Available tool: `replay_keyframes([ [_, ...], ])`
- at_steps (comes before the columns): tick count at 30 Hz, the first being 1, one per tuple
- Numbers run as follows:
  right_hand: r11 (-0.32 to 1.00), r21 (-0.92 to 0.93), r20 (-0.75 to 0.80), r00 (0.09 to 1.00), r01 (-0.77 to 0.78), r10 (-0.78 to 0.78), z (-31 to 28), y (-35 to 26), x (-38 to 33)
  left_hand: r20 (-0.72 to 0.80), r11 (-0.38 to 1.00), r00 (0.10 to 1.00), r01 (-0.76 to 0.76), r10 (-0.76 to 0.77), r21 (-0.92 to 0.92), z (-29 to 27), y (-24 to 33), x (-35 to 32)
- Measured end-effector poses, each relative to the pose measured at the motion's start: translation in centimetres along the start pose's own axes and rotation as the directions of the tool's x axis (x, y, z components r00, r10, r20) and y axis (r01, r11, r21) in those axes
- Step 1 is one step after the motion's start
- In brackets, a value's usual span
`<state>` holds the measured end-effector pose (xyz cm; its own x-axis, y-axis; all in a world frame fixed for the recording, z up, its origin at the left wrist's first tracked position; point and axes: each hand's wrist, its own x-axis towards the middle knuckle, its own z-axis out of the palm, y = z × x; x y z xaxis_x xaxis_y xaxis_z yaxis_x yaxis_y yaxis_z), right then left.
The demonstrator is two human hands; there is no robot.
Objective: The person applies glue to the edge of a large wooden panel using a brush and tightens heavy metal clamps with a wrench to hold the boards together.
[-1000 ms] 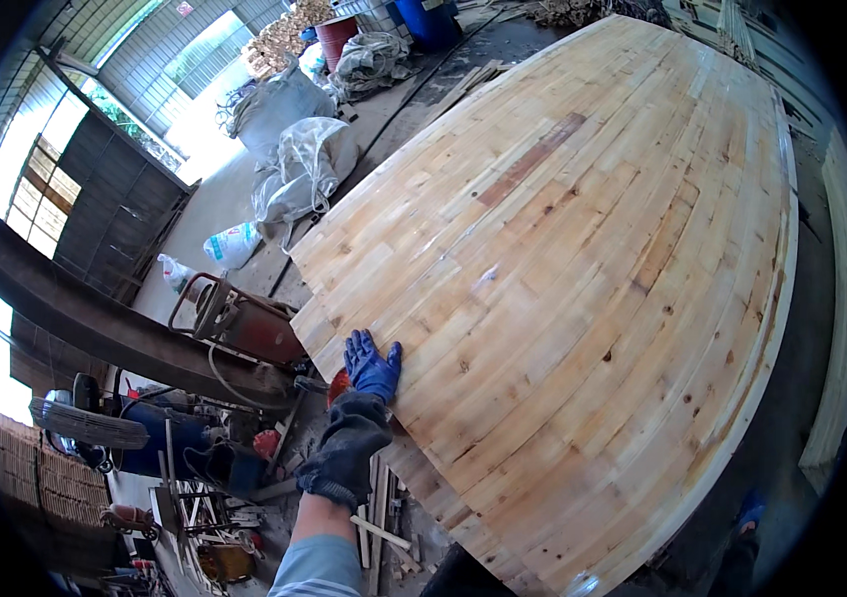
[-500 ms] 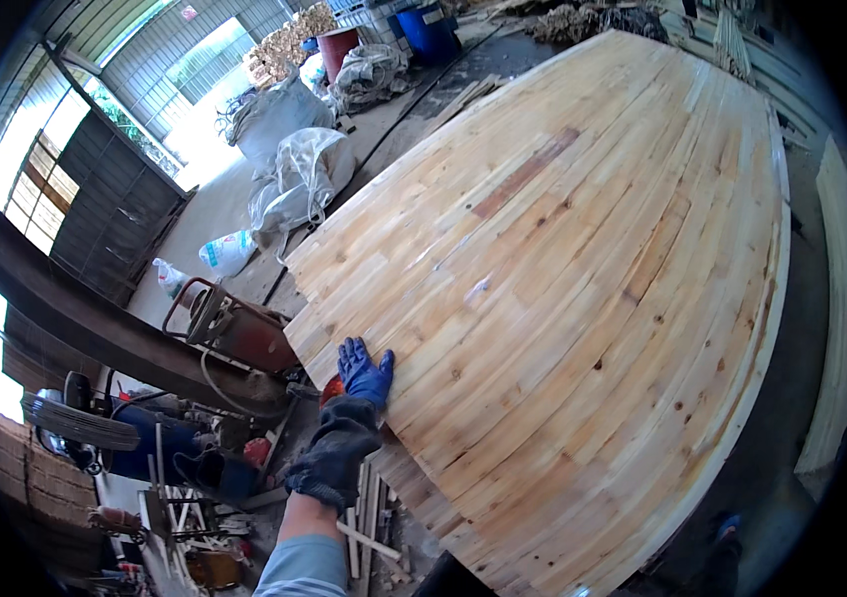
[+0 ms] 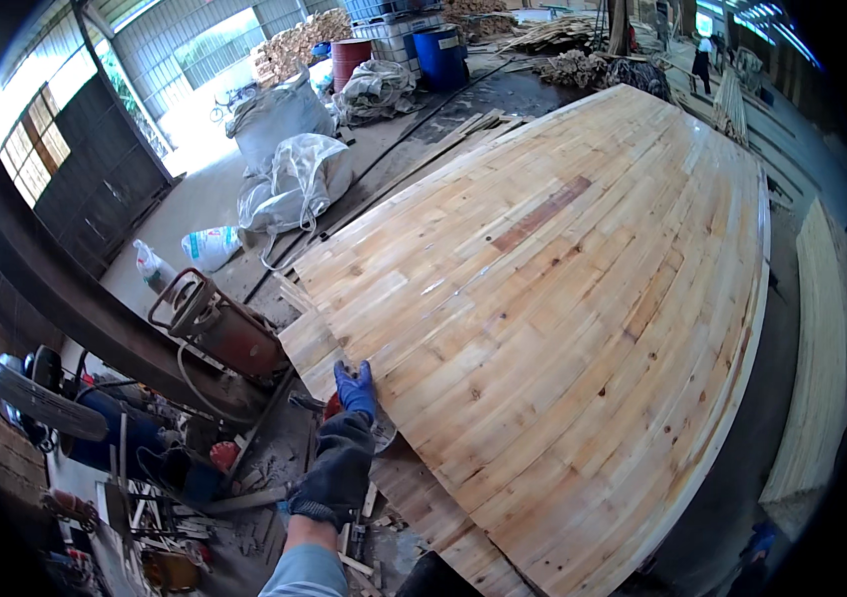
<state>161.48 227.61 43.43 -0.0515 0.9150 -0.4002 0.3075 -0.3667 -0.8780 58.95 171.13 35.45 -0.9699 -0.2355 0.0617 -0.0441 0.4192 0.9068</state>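
left hand [image 3: 342, 453] – gloved, fingers flat on glued-wood panel [image 3: 563, 328] edge, grasping nothing | right hand – out of view

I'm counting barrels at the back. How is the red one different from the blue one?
The red barrel is red and looks narrower; the blue barrel is blue and looks wider. The red barrel stands to the left, nearer the stuffed white sacks; the blue barrel stands to the right, nearer the wood scraps. Both stand upright on the floor.
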Motion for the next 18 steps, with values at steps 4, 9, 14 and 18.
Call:
replay_keyframes([
  [4,0.995,-0.083,-0.133,0.989,0.049,-0.06,12.8,-1.8,-6.9,0.35,0.906,0.928,0.254,-0.129,-0.34,2.5,-0.3,2.7],
  [9,0.885,0.11,0.34,0.819,0.453,-0.462,37.5,-14.0,-19.7,0.504,0.831,0.806,0.488,-0.312,-0.266,3.1,-0.2,1.4],
  [14,0.937,-0.02,0.534,0.796,0.349,-0.285,56.5,-19.6,-27.6,0.425,0.939,0.888,0.281,-0.176,-0.198,2.9,-2.9,3.7],
  [18,0.923,-0.087,0.651,0.723,0.375,-0.232,62.6,-19.9,-31.8,0.364,0.953,0.914,0.255,-0.182,-0.165,3.0,-2.3,3.3],
])
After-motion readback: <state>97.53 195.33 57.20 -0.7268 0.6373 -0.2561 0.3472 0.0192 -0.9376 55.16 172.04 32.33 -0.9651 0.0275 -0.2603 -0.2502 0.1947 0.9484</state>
